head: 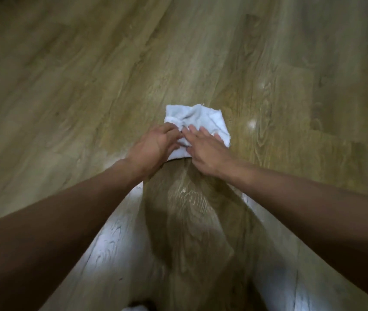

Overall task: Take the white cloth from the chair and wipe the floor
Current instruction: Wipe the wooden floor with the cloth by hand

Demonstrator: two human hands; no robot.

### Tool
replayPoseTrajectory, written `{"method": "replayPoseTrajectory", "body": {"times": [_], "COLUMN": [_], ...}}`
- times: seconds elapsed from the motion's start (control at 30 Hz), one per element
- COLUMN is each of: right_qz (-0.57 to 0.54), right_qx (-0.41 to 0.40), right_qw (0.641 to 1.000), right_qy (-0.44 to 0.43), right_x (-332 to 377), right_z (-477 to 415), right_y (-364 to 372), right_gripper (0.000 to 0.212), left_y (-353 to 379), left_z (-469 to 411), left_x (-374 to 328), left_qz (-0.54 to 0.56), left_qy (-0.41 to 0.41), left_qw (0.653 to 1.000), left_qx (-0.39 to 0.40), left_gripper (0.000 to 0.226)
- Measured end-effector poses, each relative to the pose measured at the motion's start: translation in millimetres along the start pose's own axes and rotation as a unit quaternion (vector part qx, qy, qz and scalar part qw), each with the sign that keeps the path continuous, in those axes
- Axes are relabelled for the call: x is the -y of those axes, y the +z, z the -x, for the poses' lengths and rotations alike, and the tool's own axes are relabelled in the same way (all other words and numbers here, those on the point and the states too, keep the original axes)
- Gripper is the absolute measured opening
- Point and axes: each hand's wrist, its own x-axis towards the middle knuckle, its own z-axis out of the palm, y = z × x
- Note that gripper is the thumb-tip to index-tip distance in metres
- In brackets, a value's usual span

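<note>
Both forearms filled the lower corners of the view, the left entering from 8 o'clock and the right from 4 o'clock, and they converged toward the middle of the frame. Between them a dark shadow lay on the wooden floor (66, 81), flanked by two pale glossy reflections near 6 o'clock.

Going from left to right, the left hand (156, 144) came first. It lay knuckles up, wrist slightly raised, with its fingers curled down onto the near left part of the white cloth (197, 118). The fingertips seemed to be bunching the fabric there, since creases radiated from that spot, though whether they truly pinched it or only pressed on it could not be told.

The white cloth lay on the floor just above centre, at about 12 o'clock from the hands. It was a crumpled, roughly square piece, its far half uncovered and its near edge hidden under both hands.

The right hand (205, 151) came next, just beside the left and nearly touching it at the fingertips. It was spread flat, palm down, with the fingers extended and slightly fanned, pointing toward 11 o'clock across the near right part of the cloth. It gripped nothing; it pressed on the fabric from above.

Farther right, at about 3 o'clock from the cloth, small bright glints showed on the planks.
</note>
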Motion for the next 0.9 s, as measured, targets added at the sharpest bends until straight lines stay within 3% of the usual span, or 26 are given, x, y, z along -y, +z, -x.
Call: {"method": "replayPoseTrajectory", "body": {"times": [0.07, 0.13, 0.2, 0.3, 0.4, 0.53, 0.73, 0.83, 0.9], "right_qz": [0.014, 0.001, -0.038, -0.044, -0.036, -0.118, -0.09, -0.098, -0.113], "right_qx": [0.004, 0.009, -0.011, -0.081, -0.131, -0.127, 0.001, -0.03, -0.091], "right_qw": [1.0, 0.999, 0.996, 0.991, 0.987, 0.978, 0.993, 0.991, 0.987], "right_qy": [0.007, 0.037, 0.082, 0.102, 0.088, 0.113, 0.079, 0.089, 0.068], "right_x": [3.2, 8.6, 18.7, 34.5, 41.1, 51.2, 16.2, 20.5, 28.6], "right_z": [-32.5, -68.4, -87.7, -69.9, -41.4, -46.2, -89.8, -88.9, -67.6], "right_y": [-12.6, -27.7, -33.8, -16.4, 6.3, 7.6, -45.9, -43.6, -22.5], "right_gripper": [0.058, 0.057, 0.058, 0.058, 0.062, 0.055, 0.053, 0.054, 0.056], "left_y": [-3.0, -4.4, -3.0, -0.4, 14.3, 24.3, 3.8, -1.2, 1.7], "left_z": [-22.8, -55.5, -78.8, -65.2, -20.3, -23.0, -85.1, -90.7, -71.6], "left_x": [10.7, 25.1, 31.3, 26.2, 29.3, 36.7, 46.7, 32.4, 28.2], "left_qz": [0.067, 0.138, 0.139, -0.005, -0.035, -0.03, 0.001, -0.006, -0.011], "left_qy": [-0.072, -0.216, -0.268, -0.169, -0.082, -0.113, -0.164, -0.21, -0.216], "left_qw": [0.995, 0.966, 0.953, 0.985, 0.988, 0.987, 0.986, 0.977, 0.976], "left_qx": [-0.012, -0.019, -0.023, -0.047, -0.123, -0.106, -0.032, -0.03, -0.04], "left_gripper": [0.021, 0.025, 0.025, 0.014, 0.012, 0.02, 0.02, 0.019, 0.02]}}
